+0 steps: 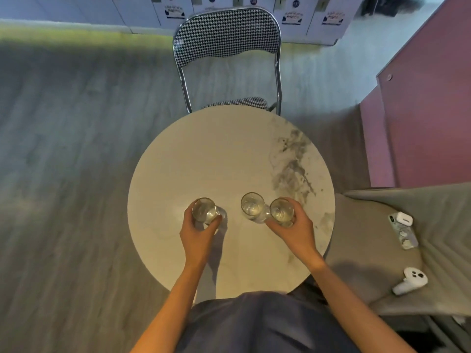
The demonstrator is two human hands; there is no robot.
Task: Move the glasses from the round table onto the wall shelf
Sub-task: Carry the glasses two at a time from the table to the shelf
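Observation:
Three clear glasses stand on the round marble-look table (216,154), all near its front half. My left hand (200,235) is wrapped around the left glass (204,210). My right hand (297,230) grips the right glass (281,211). A middle glass (252,205) stands free just left of the right one, almost touching it. Whether the held glasses are lifted off the tabletop I cannot tell. The wall shelf is not in sight.
A houndstooth chair (226,34) with a chrome frame stands behind the table. To the right is a grey upholstered seat (377,225) holding a phone (404,233) and a white controller (410,280). A pink panel (428,110) rises at the right. Grey wood floor lies to the left.

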